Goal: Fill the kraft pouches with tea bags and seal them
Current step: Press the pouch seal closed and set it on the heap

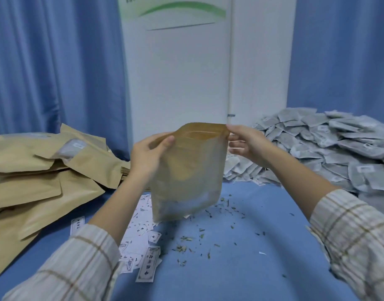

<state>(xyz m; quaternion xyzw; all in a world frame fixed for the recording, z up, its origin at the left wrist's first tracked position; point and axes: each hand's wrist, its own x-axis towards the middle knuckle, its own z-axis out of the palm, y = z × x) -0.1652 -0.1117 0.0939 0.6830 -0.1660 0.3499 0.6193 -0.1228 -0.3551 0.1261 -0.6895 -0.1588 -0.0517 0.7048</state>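
I hold a kraft pouch (186, 170) upright above the blue table, its frosted clear side facing me and its mouth open at the top. My left hand (147, 155) grips the pouch's upper left edge, thumb on the front. My right hand (243, 141) pinches the upper right corner. Something pale sits low inside the pouch, blurred through the window. A big heap of grey tea bags (330, 151) lies to the right. A stack of flat kraft pouches (41, 177) lies to the left.
White paper labels (141, 242) are scattered on the blue table cloth (241, 268) under my left arm, with loose tea crumbs (186, 246) beside them. A white door (186, 72) and blue curtains (56, 61) stand behind the table.
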